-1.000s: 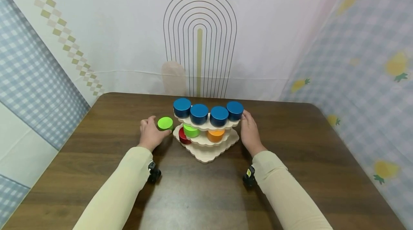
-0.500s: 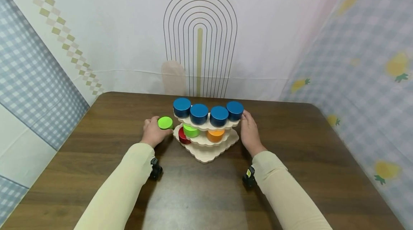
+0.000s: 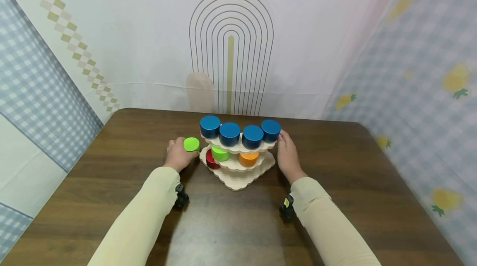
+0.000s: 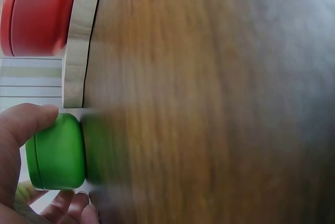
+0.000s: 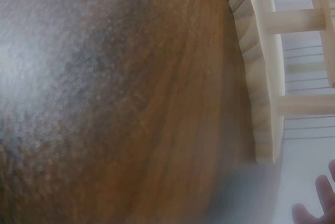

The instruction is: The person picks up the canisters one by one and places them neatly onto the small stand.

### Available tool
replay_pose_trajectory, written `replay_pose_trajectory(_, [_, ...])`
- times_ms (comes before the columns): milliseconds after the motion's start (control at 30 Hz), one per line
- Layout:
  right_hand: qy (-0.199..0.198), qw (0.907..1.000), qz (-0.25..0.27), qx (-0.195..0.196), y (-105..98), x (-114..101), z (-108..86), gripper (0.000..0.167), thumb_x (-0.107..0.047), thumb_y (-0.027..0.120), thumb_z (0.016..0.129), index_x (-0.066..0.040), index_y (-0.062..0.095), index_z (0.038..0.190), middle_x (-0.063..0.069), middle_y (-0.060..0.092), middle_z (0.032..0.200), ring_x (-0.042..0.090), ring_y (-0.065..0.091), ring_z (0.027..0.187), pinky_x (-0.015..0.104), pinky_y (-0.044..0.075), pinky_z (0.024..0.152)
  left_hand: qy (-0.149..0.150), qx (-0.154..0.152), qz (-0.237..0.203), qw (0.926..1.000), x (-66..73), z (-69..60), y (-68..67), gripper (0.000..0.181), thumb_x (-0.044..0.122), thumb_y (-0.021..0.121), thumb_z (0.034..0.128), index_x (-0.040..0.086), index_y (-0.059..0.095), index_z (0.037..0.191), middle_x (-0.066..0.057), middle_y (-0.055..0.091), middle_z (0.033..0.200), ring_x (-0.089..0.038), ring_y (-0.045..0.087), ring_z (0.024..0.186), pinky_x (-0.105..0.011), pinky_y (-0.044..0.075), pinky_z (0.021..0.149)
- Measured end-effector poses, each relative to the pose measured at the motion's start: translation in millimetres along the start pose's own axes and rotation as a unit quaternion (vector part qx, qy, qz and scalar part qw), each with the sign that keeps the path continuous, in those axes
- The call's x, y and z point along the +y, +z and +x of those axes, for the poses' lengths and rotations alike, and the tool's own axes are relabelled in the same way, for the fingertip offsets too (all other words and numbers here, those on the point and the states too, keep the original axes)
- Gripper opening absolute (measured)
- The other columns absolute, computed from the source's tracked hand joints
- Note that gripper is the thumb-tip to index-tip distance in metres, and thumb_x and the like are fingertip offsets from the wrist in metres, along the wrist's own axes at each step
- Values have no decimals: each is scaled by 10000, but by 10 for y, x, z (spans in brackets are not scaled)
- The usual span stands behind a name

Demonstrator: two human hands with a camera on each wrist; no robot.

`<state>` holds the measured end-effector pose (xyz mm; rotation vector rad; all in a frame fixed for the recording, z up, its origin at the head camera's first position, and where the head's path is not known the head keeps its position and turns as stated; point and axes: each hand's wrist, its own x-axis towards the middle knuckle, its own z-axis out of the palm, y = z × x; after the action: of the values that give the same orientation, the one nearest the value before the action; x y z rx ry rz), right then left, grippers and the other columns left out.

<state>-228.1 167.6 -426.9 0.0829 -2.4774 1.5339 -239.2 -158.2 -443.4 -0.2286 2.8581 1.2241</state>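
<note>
A lidded green tin (image 3: pixel 191 145) stands on the table just left of a tiered wooden stand (image 3: pixel 236 181) with scalloped edges. My left hand (image 3: pixel 177 155) holds this tin between thumb and fingers, as the left wrist view shows the thumb on one side of the green tin (image 4: pixel 60 153) and fingertips on the other. Beside the stand's top tier, my right hand (image 3: pixel 289 157) rests with fingers extended near the rightmost blue tin (image 3: pixel 271 130); whether it touches the tier is hard to tell. In the right wrist view only a few fingertips (image 5: pixel 324 198) show.
Several blue tins line the top tier. A second green tin (image 3: pixel 220 153) and an orange tin (image 3: pixel 248 159) sit on the middle tier, with a red tin (image 3: pixel 212 160) on the bottom one. A patterned cloth (image 3: pixel 156 42) hangs behind the brown table (image 3: pixel 231 233).
My left hand has moved slightly right, and its fingers have come in around the green tin. The right hand and the stand have kept their places.
</note>
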Motion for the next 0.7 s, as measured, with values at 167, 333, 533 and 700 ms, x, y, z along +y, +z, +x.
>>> replay_pose_trajectory(167, [-6,10000,36,-19,0,2,-6,430,-277,281,1060,-101,431,1423,91,396,1492,277,350,1377,513,266,1115,-9,68,-25,10000,-3,-11,1,692,226,708,842,-77,371,1366,-285,379,1246,-426,372,1163,-547,366,988])
replay_pose_trajectory(333, [0,10000,86,-42,6,-8,-2,427,-266,286,1060,-89,425,1423,102,398,1488,283,348,1378,512,266,1115,68,200,-98,9997,12,-51,-44,690,215,710,841,-87,372,1363,-287,392,1235,-430,389,1151,-551,370,977])
replay_pose_trajectory(533, [-24,9999,113,-30,4,-17,-5,424,-255,288,1061,-80,423,1423,109,400,1486,286,351,1376,510,266,1116,214,358,-193,9989,31,-91,-89,687,230,716,833,-80,382,1348,-277,396,1241,-416,379,1156,-549,361,979])
replay_pose_trajectory(700, [12,10000,84,-28,-1,-13,-9,429,-266,282,1061,-96,419,1429,99,395,1493,282,347,1379,514,262,1118,354,467,-215,9981,32,-138,-105,677,235,720,830,-77,392,1333,-273,397,1236,-410,372,1147,-553,356,970])
